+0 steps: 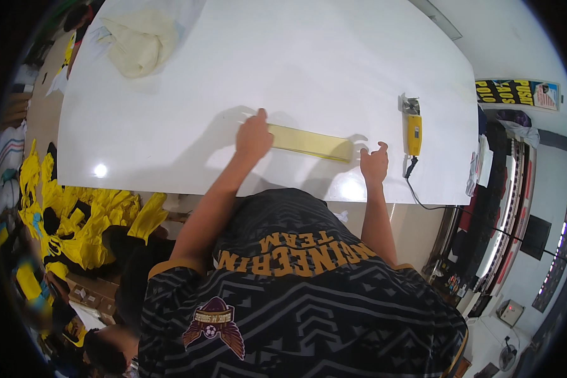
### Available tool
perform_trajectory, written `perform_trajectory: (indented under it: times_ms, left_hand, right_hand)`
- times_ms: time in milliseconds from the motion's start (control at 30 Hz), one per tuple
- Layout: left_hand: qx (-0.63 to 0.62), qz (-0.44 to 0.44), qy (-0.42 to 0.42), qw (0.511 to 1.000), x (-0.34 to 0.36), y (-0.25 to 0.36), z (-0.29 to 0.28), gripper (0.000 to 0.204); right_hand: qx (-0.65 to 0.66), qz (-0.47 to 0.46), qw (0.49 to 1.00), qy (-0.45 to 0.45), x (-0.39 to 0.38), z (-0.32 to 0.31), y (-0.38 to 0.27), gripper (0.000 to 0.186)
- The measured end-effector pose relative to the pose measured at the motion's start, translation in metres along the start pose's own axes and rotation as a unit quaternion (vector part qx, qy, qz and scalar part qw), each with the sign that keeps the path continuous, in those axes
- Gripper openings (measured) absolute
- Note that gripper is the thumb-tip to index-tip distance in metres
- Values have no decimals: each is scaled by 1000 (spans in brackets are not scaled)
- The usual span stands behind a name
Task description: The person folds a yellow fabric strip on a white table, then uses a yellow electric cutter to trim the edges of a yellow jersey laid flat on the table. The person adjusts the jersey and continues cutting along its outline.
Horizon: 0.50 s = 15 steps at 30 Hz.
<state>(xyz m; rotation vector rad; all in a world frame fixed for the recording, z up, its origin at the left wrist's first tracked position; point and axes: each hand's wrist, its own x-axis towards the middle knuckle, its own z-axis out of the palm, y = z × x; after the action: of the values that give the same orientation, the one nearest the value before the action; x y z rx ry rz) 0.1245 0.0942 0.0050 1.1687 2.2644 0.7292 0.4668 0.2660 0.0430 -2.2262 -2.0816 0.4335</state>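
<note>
A long narrow yellow strip [309, 142] lies flat on the white table [233, 75], running left to right. My left hand [253, 135] presses down on the strip's left end with the fingers together. My right hand [375, 162] rests at the strip's right end, fingers spread, touching or just off the tip. Both forearms reach up from my dark patterned jersey at the lower edge.
A yellow handheld power tool [413, 129] with a black cord lies on the table right of my right hand. A cream cloth bundle [138, 41] sits at the far left corner. Yellow garments [82, 220] are piled on the floor at left; shelves stand at right.
</note>
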Motion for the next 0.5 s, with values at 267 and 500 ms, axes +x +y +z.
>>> perform_trajectory:
  times_ms: [267,500]
  left_hand:
    - [-3,-101,24,995,-25,-163,-118,36]
    - [-103,-151,102,978,-57,-186,-140,38]
  right_hand:
    - [107,-388,915,-30,-52,38,-79,68]
    - [-131,-638,748,-127,-121,75,-172,83]
